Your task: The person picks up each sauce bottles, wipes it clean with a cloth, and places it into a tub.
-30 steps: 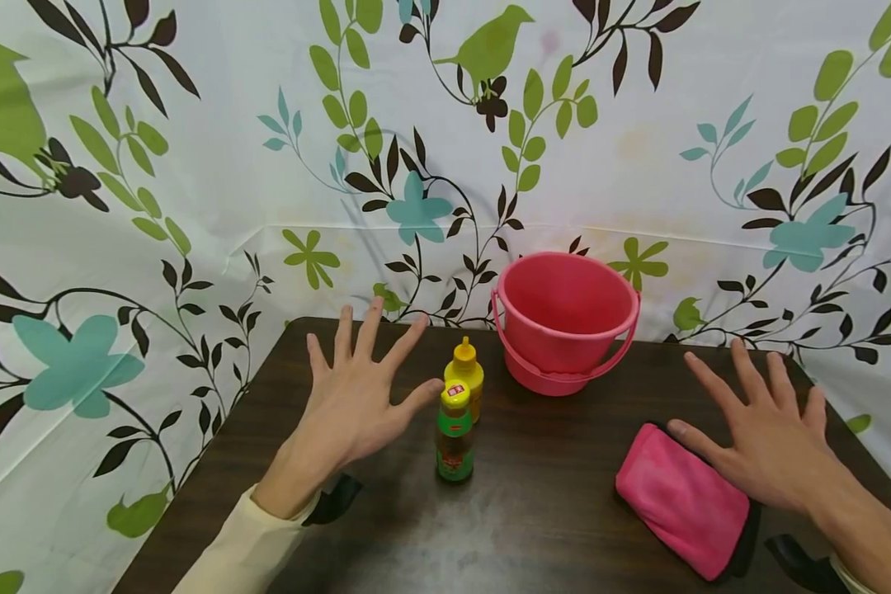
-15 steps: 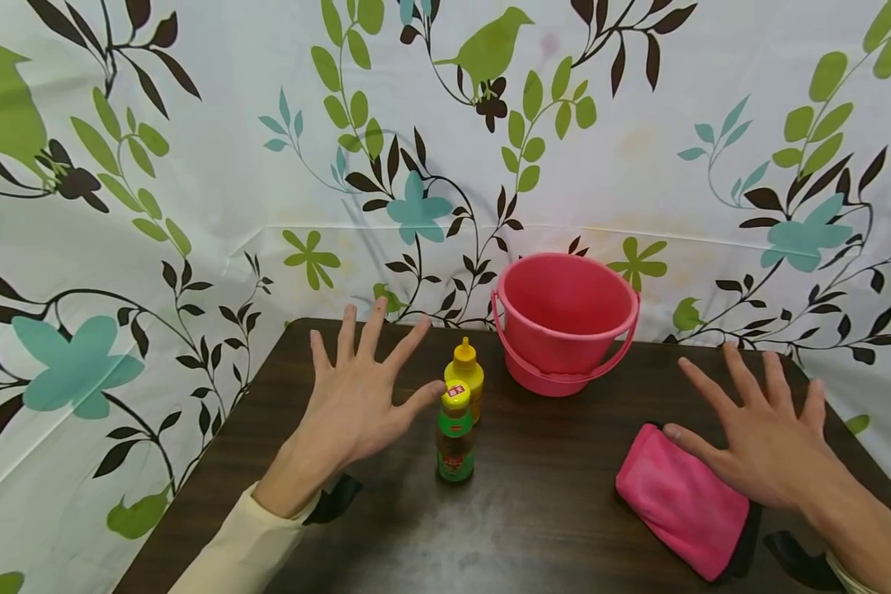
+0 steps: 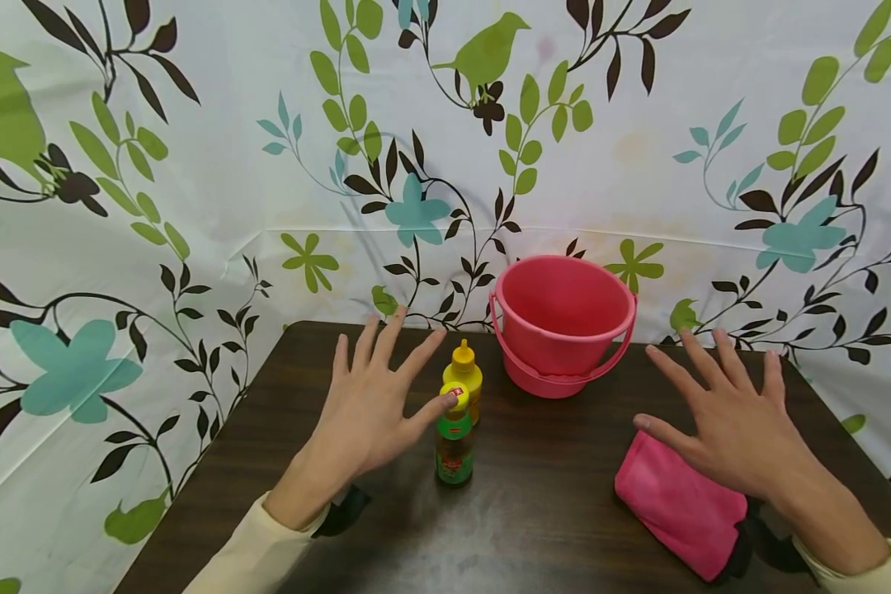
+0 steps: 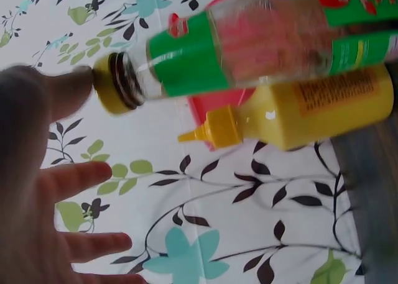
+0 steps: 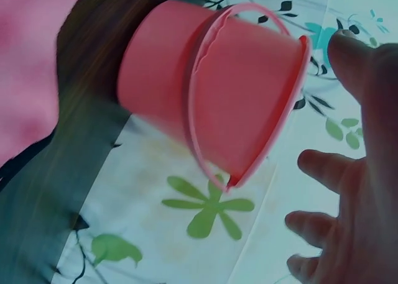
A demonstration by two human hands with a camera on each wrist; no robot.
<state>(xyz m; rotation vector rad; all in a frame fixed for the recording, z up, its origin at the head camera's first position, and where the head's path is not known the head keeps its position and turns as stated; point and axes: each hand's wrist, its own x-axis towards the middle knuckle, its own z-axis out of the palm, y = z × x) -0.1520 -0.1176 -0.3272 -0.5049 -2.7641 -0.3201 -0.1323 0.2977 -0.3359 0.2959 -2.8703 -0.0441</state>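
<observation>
My left hand [image 3: 371, 408] is spread over the table, its thumb overlapping the yellow cap of a clear bottle with green labels [image 3: 454, 450] in the head view. Just behind that bottle stands a yellow squeeze bottle [image 3: 472, 381] with a pointed nozzle. In the left wrist view both the green-labelled bottle [image 4: 273, 45] and the squeeze bottle [image 4: 311, 113] lie beyond the fingers. My right hand [image 3: 738, 425], fingers spread and holding nothing, hovers over a folded pink cloth [image 3: 679, 503] with a dark edge, partly hiding it. A pink bucket [image 3: 560, 363] stands upright between the hands, farther back.
The dark wooden table [image 3: 542, 511] ends at the back against a white curtain [image 3: 215, 165] printed with leaves, birds and flowers. The bucket's handle [image 5: 193, 97] hangs down along its front side.
My right hand has moved left and slightly up, farther over the pink cloth. The left hand has shifted a little right, its thumb now over the bottle's cap. The bottles and bucket stay put.
</observation>
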